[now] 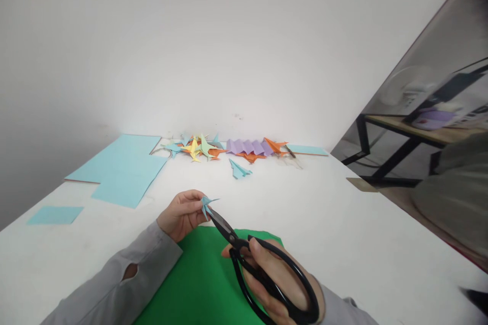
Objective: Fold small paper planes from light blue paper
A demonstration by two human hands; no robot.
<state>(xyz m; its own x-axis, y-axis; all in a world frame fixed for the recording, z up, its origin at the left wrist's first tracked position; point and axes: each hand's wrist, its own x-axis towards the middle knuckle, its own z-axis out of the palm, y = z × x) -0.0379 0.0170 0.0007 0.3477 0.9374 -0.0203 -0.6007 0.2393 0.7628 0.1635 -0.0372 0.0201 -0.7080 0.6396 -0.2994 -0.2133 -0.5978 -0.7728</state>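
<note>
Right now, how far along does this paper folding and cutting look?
Done: a row of folded paper figures lies by the wall, with one blue figure apart. In hand: the left hand pinches a small blue folded piece while the right hand sets black scissors to it. Left: uncut blue sheets and a green sheet.

The person is wearing a grey long-sleeved top. The left sleeve (114,284), at the lower left of the frame, is showing a small oval opening in the cloth near the cuff. The right sleeve (343,310), at the bottom right of centre, is ending at the wrist. The left hand (182,215) and right hand (274,277) are wearing no gloves.
</note>
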